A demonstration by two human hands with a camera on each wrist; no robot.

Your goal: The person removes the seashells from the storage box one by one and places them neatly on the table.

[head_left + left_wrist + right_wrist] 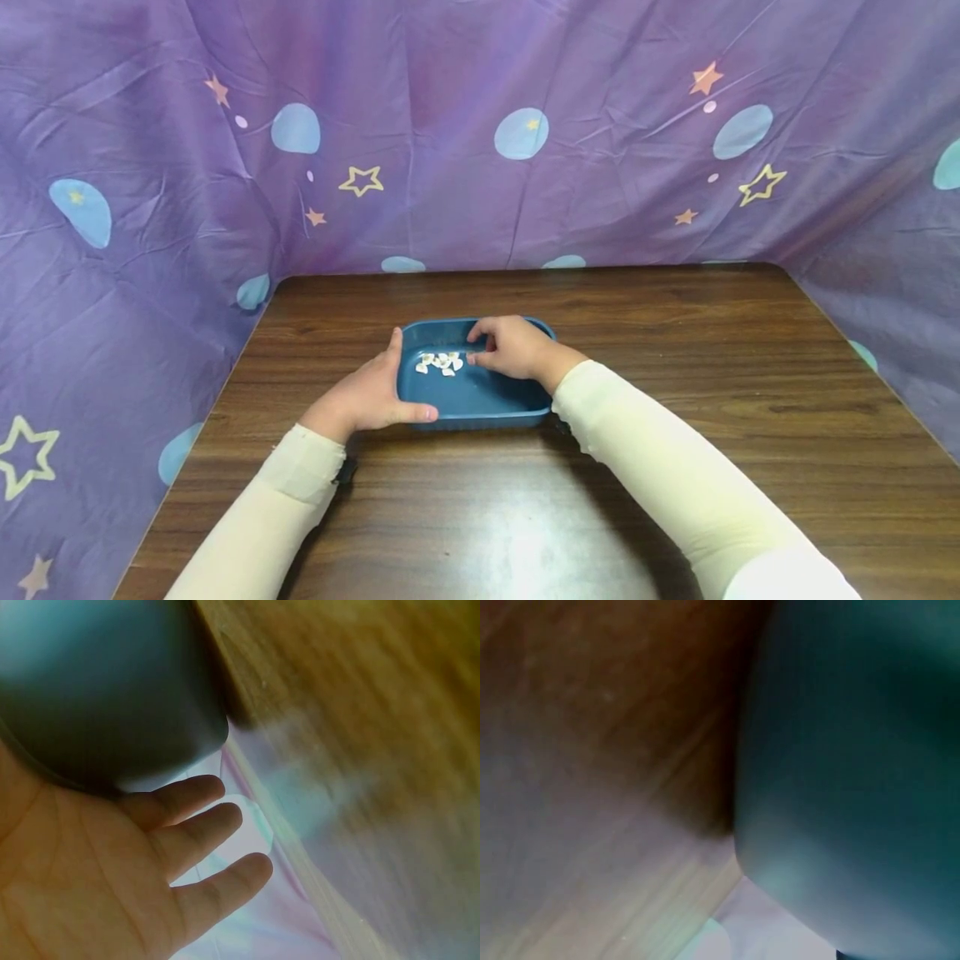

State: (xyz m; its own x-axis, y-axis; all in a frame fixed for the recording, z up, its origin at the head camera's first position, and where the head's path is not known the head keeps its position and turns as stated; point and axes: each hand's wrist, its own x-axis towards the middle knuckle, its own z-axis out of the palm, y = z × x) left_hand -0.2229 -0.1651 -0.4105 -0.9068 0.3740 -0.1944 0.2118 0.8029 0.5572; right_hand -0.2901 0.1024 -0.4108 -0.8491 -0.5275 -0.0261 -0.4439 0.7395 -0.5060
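Note:
A blue rectangular tray [495, 414] stands on the table, with several small white, flat, irregular pieces [441, 362] clustered on the left part of its floor. My left hand [367, 393] rests against the tray's left end, its thumb lying along the front rim. In the left wrist view, three straight fingers [221, 892] spread out beside the tray's outer wall [112, 690]. My right hand [513, 346] reaches over the right side into the tray. Its thumb and forefinger are bent and apart, just right of the white pieces. The right wrist view shows only the tray's outer wall [855, 787], no fingers.
The brown wood-grain table [675, 333] extends around the tray, its rounded far edge meeting a purple curtain [450, 217] printed with stars and blue shapes. More curtain hangs along the left and right sides.

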